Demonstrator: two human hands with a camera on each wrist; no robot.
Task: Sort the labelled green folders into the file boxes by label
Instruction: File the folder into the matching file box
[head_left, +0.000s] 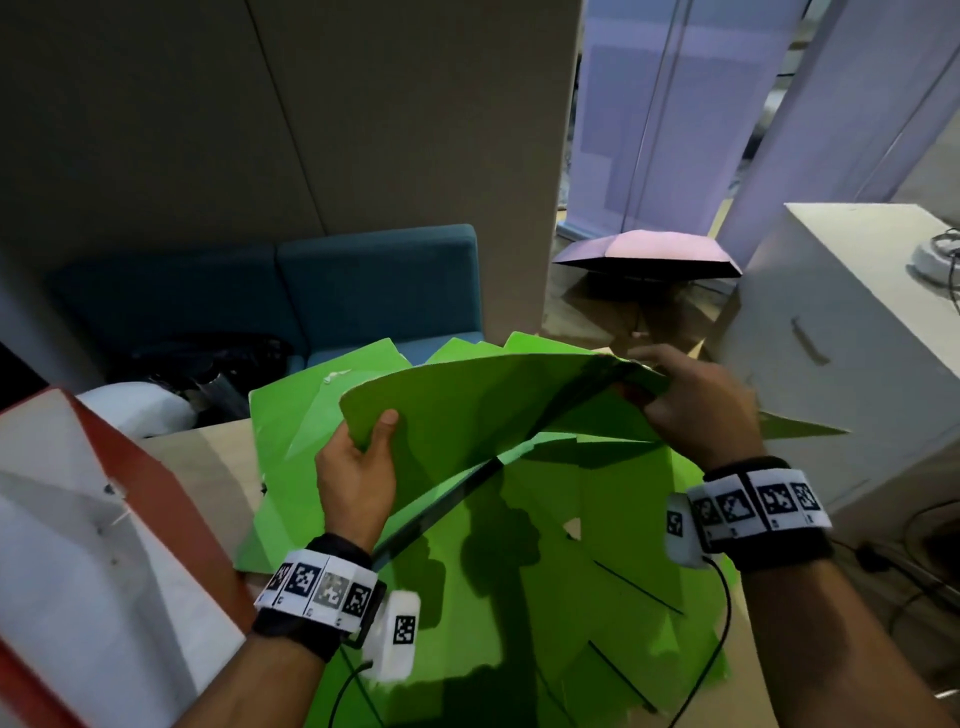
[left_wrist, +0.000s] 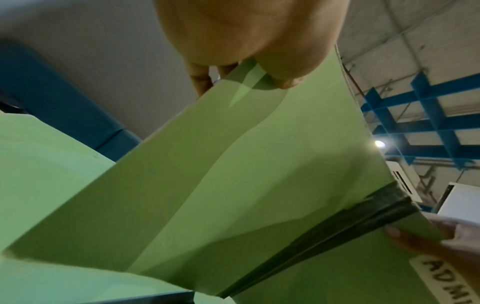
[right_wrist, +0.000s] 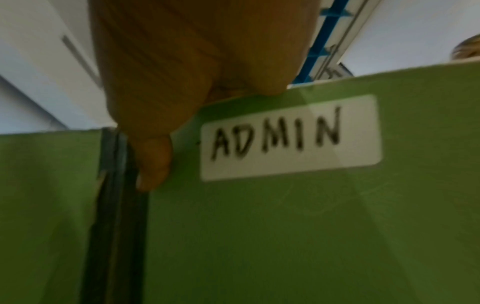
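Note:
A green folder (head_left: 483, 410) with a dark spine is held up over a heap of green folders (head_left: 545, 587) spread across the table. My left hand (head_left: 358, 462) pinches its near left corner, thumb on top. My right hand (head_left: 696, 405) grips its far right corner by the spine. In the right wrist view a white label (right_wrist: 291, 137) on the folder (right_wrist: 285, 236) reads ADMIN, with my thumb (right_wrist: 155, 160) beside it. The left wrist view shows the folder (left_wrist: 207, 174) sagging between both hands and part of the same label (left_wrist: 446, 279).
A red and white file box (head_left: 104, 545) stands at the left of the wooden table (head_left: 208, 467). A white drawer cabinet (head_left: 841, 353) is at the right. Behind are a teal sofa (head_left: 332, 291), a dark bag and an open umbrella (head_left: 649, 254) on the floor.

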